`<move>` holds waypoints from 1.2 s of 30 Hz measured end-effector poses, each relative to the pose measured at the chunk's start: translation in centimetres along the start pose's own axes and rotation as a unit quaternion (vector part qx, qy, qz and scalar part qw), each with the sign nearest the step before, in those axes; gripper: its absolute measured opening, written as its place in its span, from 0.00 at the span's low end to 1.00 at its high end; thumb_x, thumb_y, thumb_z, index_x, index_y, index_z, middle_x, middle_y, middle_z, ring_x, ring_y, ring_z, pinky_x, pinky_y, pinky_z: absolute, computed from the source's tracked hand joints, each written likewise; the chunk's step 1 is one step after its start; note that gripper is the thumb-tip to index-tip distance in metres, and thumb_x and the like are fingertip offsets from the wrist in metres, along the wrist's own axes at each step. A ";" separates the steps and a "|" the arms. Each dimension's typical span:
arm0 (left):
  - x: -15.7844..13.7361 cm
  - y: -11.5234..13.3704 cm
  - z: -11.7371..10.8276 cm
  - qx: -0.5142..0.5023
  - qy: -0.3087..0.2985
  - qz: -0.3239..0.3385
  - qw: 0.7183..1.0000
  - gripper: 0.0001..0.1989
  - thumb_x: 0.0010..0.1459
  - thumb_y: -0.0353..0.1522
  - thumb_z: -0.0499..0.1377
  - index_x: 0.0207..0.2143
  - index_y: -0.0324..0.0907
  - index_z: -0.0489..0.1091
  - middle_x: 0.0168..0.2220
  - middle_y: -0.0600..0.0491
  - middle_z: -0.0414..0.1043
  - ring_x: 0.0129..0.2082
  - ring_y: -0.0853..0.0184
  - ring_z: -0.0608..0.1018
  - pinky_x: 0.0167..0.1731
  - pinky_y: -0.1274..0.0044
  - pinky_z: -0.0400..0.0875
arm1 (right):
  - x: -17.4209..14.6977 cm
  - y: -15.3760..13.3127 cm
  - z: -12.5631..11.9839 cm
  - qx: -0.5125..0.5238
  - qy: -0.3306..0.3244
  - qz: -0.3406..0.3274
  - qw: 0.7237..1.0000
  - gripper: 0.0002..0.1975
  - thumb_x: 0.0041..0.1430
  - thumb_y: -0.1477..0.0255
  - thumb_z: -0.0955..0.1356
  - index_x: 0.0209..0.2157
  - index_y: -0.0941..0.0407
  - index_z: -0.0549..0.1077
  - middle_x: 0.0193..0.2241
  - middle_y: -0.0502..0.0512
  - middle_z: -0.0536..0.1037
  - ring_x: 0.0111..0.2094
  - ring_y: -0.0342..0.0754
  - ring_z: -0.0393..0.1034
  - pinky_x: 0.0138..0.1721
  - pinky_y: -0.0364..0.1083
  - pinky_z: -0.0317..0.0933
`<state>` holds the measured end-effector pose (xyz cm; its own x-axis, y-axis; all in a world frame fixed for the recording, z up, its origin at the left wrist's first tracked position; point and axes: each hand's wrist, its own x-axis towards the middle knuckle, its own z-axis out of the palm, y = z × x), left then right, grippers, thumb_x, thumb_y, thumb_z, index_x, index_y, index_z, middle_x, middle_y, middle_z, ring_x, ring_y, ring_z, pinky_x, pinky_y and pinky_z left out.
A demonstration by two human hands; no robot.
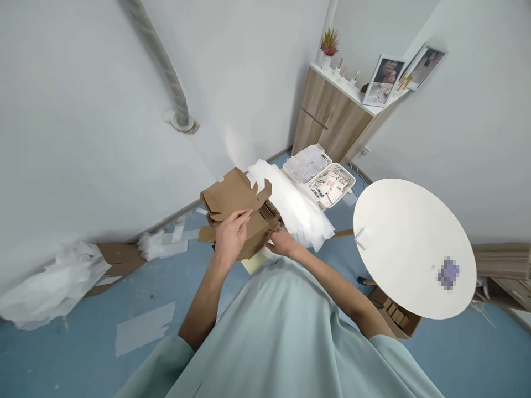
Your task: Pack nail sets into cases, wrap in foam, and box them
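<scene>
Your left hand [230, 236] rests over the brown cardboard box [254, 232]; your right hand [284, 243] curls at its near right corner. I cannot tell whether either is clamped on it. The box sits just beside white sheets [292, 207], its support mostly hidden. Near the round table [409, 237]'s left edge lies a small white object [364, 237].
</scene>
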<state>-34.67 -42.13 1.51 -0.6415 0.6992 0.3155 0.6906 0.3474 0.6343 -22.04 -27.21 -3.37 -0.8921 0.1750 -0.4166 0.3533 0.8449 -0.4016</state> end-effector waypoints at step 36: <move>-6.5 33.3 51.2 -0.058 -0.488 0.535 0.687 0.34 0.69 0.19 0.44 0.74 0.43 0.58 0.71 0.43 0.65 0.74 0.63 0.63 0.70 0.65 0.66 | -43.9 41.5 10.5 0.402 0.498 0.548 0.538 0.15 0.54 0.59 0.65 0.29 0.53 0.79 0.35 0.59 0.86 0.39 0.56 0.78 0.44 0.50 0.68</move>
<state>9.60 -3.11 -15.51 0.7820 0.6207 0.0570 0.5245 -0.7047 0.4779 34.74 -5.10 -10.34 0.4094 0.8687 -0.2788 0.4717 -0.4631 -0.7504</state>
